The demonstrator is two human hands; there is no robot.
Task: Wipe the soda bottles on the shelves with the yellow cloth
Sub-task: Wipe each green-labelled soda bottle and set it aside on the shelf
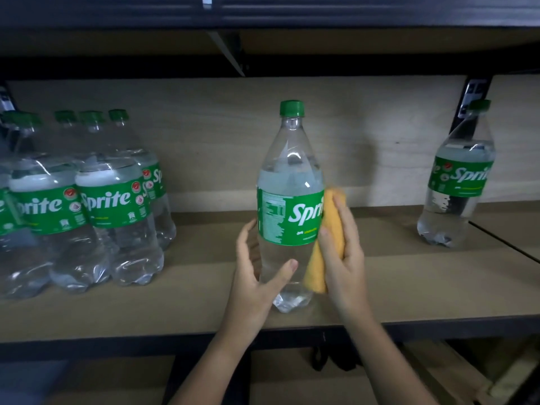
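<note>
A clear Sprite bottle (pixel 289 182) with a green cap and green label stands upright near the front of the wooden shelf (pixel 181 305). My left hand (pixel 257 276) curls round its lower body, thumb across the front. My right hand (pixel 343 249) grips the folded yellow cloth (pixel 327 229) and presses it against the bottle's right side at label height. Several more Sprite bottles (pixel 114 206) stand grouped at the left. Another single Sprite bottle (pixel 458 182) stands at the right.
The upper shelf's dark underside (pixel 263 45) hangs low above the bottle caps. A black upright bracket (pixel 470 97) sits behind the right bottle. A lower shelf (pixel 292 381) shows beneath the front edge.
</note>
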